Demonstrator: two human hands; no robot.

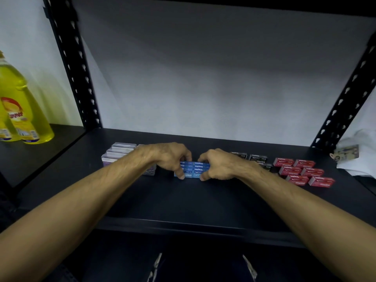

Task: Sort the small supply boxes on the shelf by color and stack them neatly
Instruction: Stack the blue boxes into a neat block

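A group of several blue staple boxes (194,169) lies in rows at the middle of the black shelf (183,200). My left hand (168,157) grips the group's left end, thumb at the front and fingers curled over the back. My right hand (218,164) grips its right end the same way. Purple and clear boxes (119,152) stand to the left, partly hidden by my left forearm. Black staple boxes (257,158) sit right of my right hand, partly hidden. Several red staple boxes (303,173) lie in two columns further right.
Yellow liquid bottles (22,110) stand on the neighbouring shelf at far left. Black perforated uprights (75,64) frame the bay on both sides. A white cloth with a tag (354,153) lies at the far right. The shelf's front edge runs below my forearms.
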